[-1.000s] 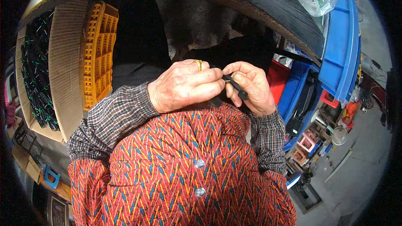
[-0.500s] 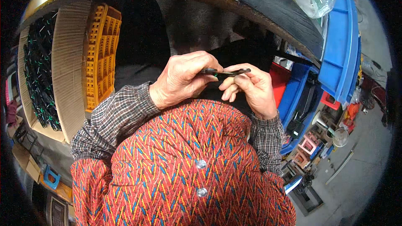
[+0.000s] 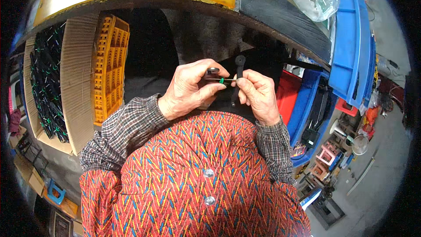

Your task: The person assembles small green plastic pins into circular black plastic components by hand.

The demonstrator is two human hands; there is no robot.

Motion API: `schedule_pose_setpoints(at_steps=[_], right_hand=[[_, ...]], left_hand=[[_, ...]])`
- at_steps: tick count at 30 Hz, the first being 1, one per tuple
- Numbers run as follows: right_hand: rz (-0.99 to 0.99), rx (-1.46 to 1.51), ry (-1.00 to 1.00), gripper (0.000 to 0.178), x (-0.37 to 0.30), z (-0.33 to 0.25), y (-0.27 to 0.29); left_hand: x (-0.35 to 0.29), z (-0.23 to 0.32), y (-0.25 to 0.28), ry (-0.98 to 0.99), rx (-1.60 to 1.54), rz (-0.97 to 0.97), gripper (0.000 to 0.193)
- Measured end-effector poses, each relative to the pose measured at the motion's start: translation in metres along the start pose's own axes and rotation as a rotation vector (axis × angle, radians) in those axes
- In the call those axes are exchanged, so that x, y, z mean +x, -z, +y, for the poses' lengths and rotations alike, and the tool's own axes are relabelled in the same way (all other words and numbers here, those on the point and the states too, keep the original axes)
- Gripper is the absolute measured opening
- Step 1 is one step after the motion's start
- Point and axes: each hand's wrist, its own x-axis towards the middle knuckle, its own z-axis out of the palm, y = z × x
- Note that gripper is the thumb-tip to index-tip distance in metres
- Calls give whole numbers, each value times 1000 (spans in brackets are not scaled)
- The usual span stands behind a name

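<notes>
My left hand point(image 3: 186, 87) pinches a thin metal pin with a green ring point(image 3: 222, 81) on it between thumb and fingers. A small black rounded part point(image 3: 213, 70) shows at the same fingertips. My right hand point(image 3: 262, 94) is closed on a long black plastic bar point(image 3: 239, 66) with a round, holed end, standing upright in the picture. The pin spans the gap between both hands, and its right end meets the bar at my right fingertips. Whether it goes into the bar I cannot tell. Both hands are above my lap, in front of a red patterned apron.
At left, a cardboard box point(image 3: 79, 74) holds many black parts with green rings and pins, beside a yellow plastic crate point(image 3: 105, 70). The workbench edge point(image 3: 280, 15) runs across the top. Rightward are a clear bag point(image 3: 322, 11), a blue tray point(image 3: 351, 48) and a blue bin point(image 3: 300, 109).
The black bar has swung upright in my right hand. The pin and green ring now show between my hands. The view has shifted slightly.
</notes>
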Motion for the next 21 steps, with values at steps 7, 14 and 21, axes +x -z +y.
schedule_pose_setpoints(at_steps=[7, 14, 21], right_hand=[[59, -31, 169, 21, 0, 9, -3], [40, 123, 122, 19, 1, 6, -7], [146, 21, 137, 18, -2, 1, -16]], left_hand=[[-2, 13, 8, 410, -477, -132, 29], [-2, 13, 4, 483, -529, -109, 32], [0, 10, -3, 382, -699, -19, 39]])
